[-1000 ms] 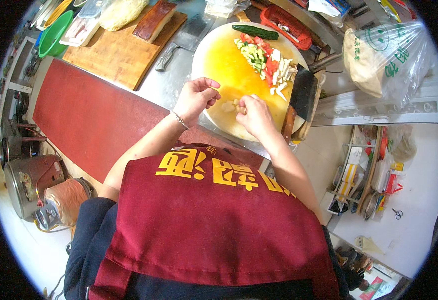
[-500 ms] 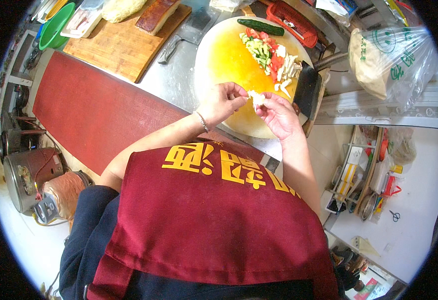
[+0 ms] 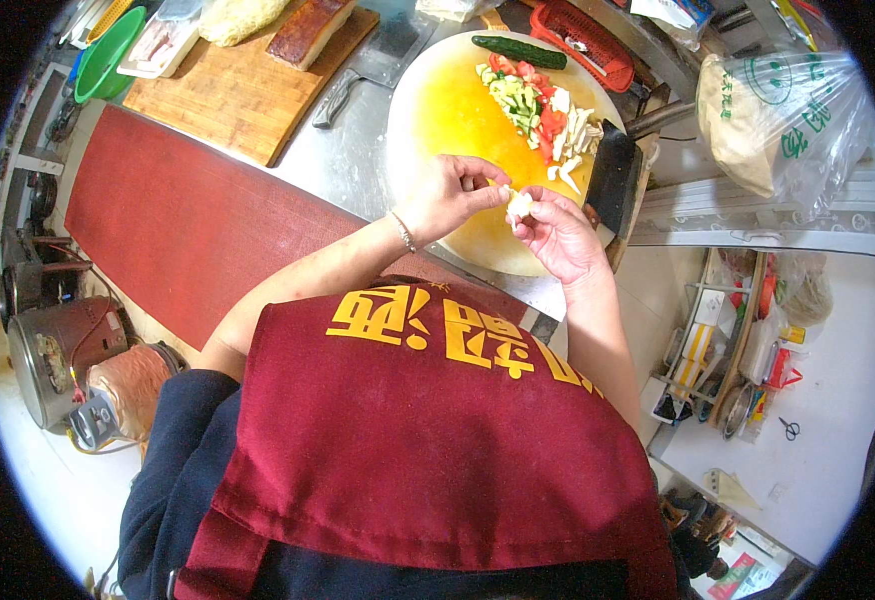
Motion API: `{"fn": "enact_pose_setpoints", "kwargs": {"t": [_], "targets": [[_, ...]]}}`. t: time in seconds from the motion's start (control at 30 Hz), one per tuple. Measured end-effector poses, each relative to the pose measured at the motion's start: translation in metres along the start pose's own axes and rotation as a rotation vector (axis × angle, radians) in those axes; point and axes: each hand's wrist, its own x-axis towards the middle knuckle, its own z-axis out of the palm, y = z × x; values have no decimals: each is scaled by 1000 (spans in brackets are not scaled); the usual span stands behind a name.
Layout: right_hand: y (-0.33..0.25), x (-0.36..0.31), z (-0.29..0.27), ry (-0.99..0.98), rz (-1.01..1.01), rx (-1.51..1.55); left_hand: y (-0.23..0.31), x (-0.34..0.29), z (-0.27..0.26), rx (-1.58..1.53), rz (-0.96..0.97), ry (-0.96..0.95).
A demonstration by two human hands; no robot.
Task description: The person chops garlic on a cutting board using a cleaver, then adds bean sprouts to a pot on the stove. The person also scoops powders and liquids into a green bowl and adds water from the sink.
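Over the near part of a round, yellow-stained cutting board (image 3: 448,110), my two hands meet at a small whitish piece of food (image 3: 520,207), too small to name exactly. My right hand (image 3: 564,238) pinches it between thumb and fingertips. The fingers of my left hand (image 3: 455,196) are pinched at its left edge. Just beyond my hands lie cut green cucumber pieces (image 3: 518,104), red pieces (image 3: 552,126) and pale white strips (image 3: 580,135). A whole cucumber (image 3: 520,52) rests at the board's far side. A dark cleaver blade (image 3: 613,180) sits at the right rim.
A wooden board (image 3: 228,105) at the far left carries a brown-topped block (image 3: 308,32). Beside it lies a black-handled knife (image 3: 336,100). A red mat (image 3: 178,220) covers the near left. There are also a red basket (image 3: 588,45) and a hanging plastic bag (image 3: 788,130).
My left hand has shifted slightly up and right, its fingers closer to the white piece. My right hand has lifted little, still pinching it. The food on the board lies the same.
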Motion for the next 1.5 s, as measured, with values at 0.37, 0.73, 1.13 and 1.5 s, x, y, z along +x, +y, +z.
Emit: {"fn": "enact_pose_setpoints", "kwargs": {"t": [0.37,0.73,1.13,1.5], "targets": [[-2,-4,3,13,-39,82,-4,1,-14,-938,-358,43],[0,0,3,7,-114,117,13,-11,-1,-774,-412,-65],[3,-1,5,-25,-137,95,4,-5,6,-743,-236,89],[0,0,11,-47,-92,34,13,-1,6,-321,-114,94]]}}
